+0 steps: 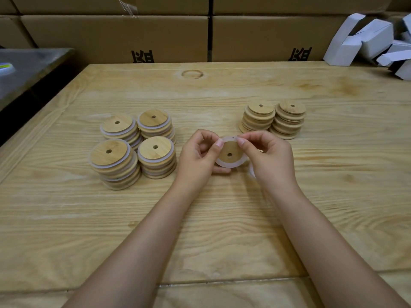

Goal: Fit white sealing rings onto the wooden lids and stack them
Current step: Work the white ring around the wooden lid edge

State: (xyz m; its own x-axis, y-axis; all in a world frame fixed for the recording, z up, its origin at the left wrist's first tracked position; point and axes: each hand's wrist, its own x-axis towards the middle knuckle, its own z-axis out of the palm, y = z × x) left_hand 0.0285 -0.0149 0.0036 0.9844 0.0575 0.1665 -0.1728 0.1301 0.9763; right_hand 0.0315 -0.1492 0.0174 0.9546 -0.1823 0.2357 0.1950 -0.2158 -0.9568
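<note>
Wooden table [200, 230]: pale grained planks that fill most of the view, with a faint ring-shaped stain [192, 74] near the far edge.
Cardboard boxes [111, 34]: brown, stacked like a wall behind the table's far edge, with black print low on two of them.
Steel surface [29, 63]: dull grey, just off the table's far left corner.
White cartons [367, 41]: folded, heaped past the far right corner.
Ringed stacks [156, 156]: four piles of wooden lids with white showing between the layers, set two by two and close together, left of the table's middle.
Bare stacks [259, 116]: two piles of lids with no white on them, side by side, right of the middle and nearer the far edge than the hands.
Left hand [198, 156]: fingers curled, thumb and forefinger pinching the ring's far rim.
Right hand [271, 156]: curled likewise, pinching the same rim just beside the left.
Held lid [230, 152]: round with a small central hole, tilted toward the camera between both hands at mid-table.
Sealing ring [229, 164]: translucent white, lying around the held lid's edge.
</note>
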